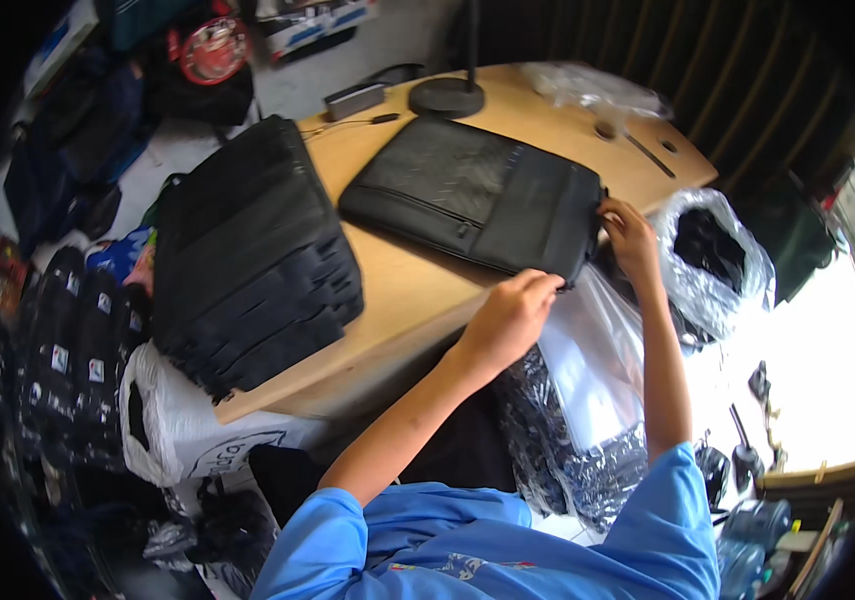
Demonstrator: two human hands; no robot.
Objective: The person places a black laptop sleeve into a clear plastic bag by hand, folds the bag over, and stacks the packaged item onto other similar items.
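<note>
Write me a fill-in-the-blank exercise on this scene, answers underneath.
The left hand and right hand are at the ____ end of the flat black rectangular case.
A thick stack of soft black pieces stands to the ____ of the case.
The short-sleeved shirt is coloured ____.
The pale-brown tabletop bears a black stand whose base is ____ in shape.

Missing words: right; left; blue; round.

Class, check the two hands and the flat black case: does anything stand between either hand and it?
Nothing visible does: the left hand and right hand both meet the flat black case at its right end; the black stack sits off to its left.
</note>
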